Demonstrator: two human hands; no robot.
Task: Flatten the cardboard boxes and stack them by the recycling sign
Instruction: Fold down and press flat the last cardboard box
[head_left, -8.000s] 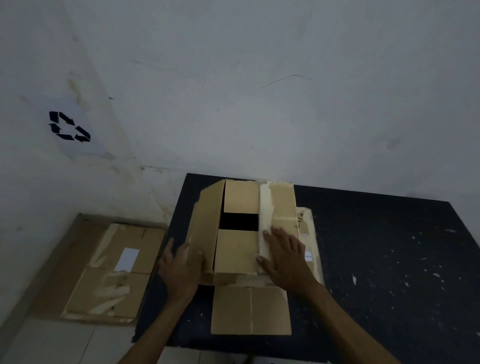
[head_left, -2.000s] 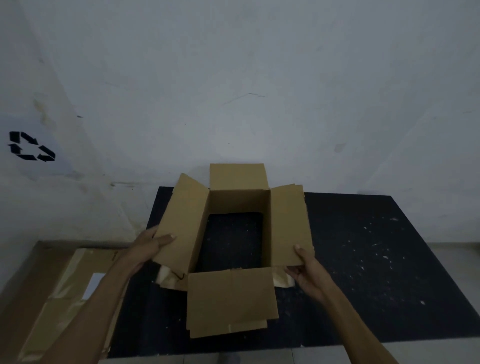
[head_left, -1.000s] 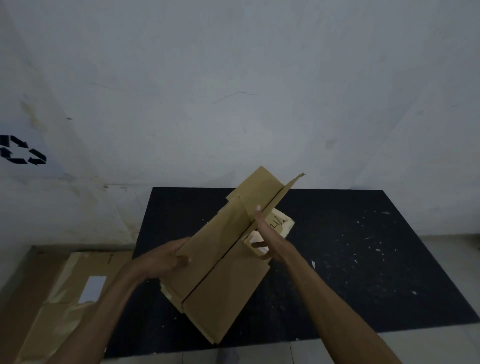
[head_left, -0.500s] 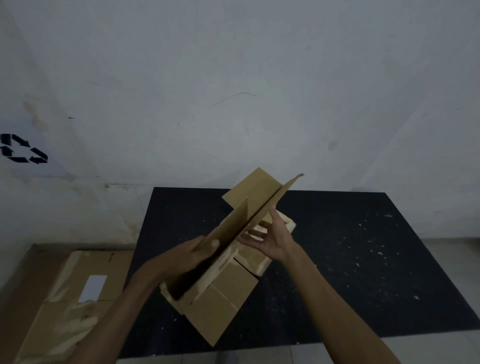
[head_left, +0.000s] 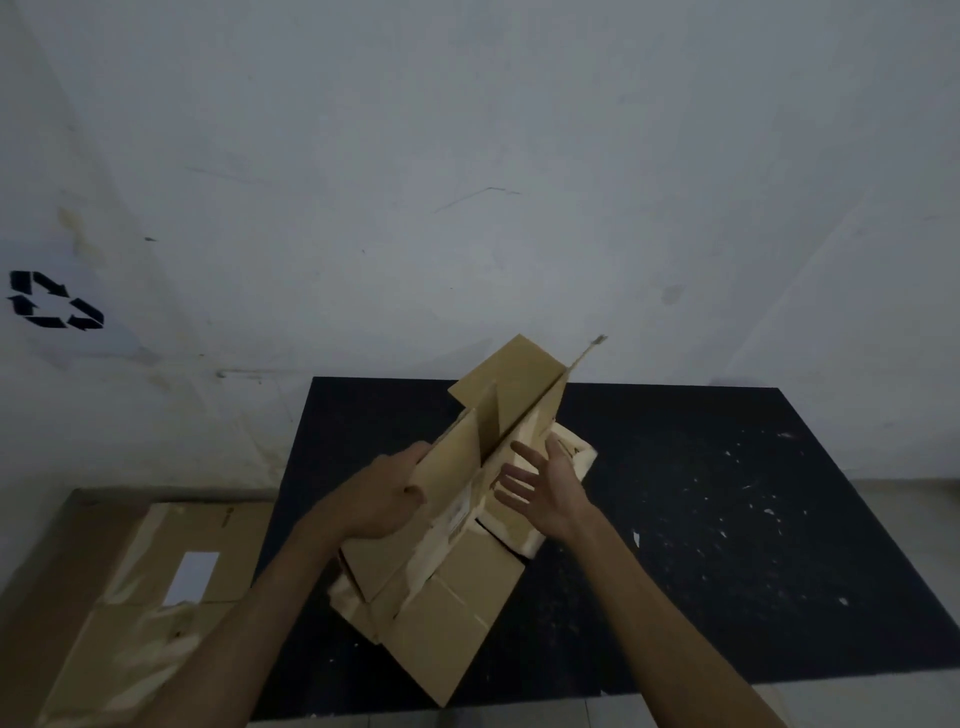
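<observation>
Flattening the box (head_left: 467, 519) on the black table (head_left: 727, 519).
My left hand (head_left: 384, 493) grips its left panel; my right hand (head_left: 545, 488) is open beside it. Next I must press the panels together.

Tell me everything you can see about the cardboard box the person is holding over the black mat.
The cardboard box is plain brown, partly collapsed and tilted, one end pointing up toward the wall. Flaps splay open; pale torn tape clings to its seams, and a small label shows. The left hand grips one panel edge; the right hand is open beside it. Its low end hangs near the black mat.
</observation>
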